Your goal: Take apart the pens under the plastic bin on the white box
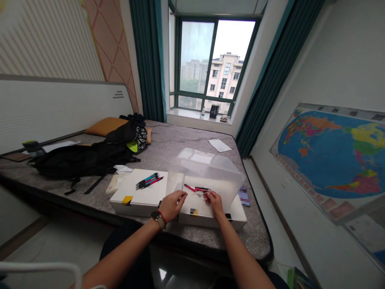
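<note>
My left hand (pixel 173 205), with a watch and a red band on the wrist, is pinched closed at the near left edge of a clear plastic bin (pixel 207 164). Whatever its fingertips hold is too small to make out. My right hand (pixel 214 204) is closed, fingertips beside a few red and black pens (pixel 197 189) and small parts; what it grips is hidden. These pens lie at the mouth of the bin, over the right white box (pixel 207 220). On the left white box (pixel 124 188) rests a bundle of several teal, black and red pens (pixel 149 180).
Both boxes stand near the front edge of a grey mattress (pixel 177 136). A black backpack (pixel 78 158) and an orange cushion (pixel 105 127) lie at the left. White paper (pixel 220 145) is behind the bin. A blurred purple packet (pixel 244 196) sits right of it.
</note>
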Demonstrator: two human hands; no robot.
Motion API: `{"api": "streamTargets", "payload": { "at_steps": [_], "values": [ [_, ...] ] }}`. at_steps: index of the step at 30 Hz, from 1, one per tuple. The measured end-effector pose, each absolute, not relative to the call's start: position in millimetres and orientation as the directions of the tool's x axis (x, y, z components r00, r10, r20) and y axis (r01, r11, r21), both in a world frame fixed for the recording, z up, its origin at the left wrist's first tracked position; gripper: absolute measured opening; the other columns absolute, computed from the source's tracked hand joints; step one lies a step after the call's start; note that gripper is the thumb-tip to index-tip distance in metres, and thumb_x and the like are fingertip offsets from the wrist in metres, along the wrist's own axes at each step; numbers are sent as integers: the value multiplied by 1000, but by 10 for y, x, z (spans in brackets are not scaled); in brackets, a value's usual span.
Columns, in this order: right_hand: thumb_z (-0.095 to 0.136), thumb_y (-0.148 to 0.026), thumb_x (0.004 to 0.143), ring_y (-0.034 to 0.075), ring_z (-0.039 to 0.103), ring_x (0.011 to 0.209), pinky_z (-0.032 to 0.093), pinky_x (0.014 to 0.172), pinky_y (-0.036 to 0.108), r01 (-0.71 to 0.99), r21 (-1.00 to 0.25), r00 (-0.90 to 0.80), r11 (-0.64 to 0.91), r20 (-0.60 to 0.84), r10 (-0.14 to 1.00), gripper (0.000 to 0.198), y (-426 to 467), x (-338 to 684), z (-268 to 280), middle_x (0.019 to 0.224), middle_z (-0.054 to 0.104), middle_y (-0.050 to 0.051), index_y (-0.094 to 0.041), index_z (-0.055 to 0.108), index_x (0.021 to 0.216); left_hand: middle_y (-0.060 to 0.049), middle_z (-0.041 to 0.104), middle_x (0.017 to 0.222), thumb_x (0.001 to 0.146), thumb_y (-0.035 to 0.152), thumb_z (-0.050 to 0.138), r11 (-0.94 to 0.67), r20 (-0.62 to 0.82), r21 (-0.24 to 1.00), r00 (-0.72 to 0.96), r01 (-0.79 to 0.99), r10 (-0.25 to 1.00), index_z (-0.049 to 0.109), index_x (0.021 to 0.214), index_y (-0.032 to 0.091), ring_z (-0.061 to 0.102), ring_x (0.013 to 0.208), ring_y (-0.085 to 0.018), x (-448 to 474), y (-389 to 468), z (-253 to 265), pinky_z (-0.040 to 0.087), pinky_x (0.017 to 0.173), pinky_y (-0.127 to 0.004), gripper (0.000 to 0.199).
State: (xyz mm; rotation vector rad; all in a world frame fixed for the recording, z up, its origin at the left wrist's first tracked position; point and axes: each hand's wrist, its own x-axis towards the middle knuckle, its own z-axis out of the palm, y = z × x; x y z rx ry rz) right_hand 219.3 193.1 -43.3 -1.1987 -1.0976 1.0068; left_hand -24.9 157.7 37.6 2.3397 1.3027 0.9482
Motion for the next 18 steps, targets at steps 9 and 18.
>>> {"api": "streamTargets", "payload": {
  "at_steps": [9, 18],
  "values": [
    [56, -41, 75, 10, 47, 43, 36, 42, 21, -2, -990, 183, 139, 136, 974, 30, 1923, 2197, -464, 60, 66, 5, -12, 67, 74, -3, 65, 74, 91, 37, 37, -161, 416, 389, -17, 907, 909, 63, 82, 20, 59, 69, -15, -1286, 1909, 382, 39, 62, -23, 32],
    [51, -43, 80, 10, 41, 37, 32, 41, 22, 151, -977, 193, 153, 181, 964, 34, 1899, 2189, -453, 45, 55, -1, -13, 66, 73, -7, 64, 108, 88, 35, 45, -111, 110, 194, 90, 975, 990, 61, 105, 22, 60, 97, -20, -1314, 2667, 177, 44, 77, -27, 27]
  ]
}}
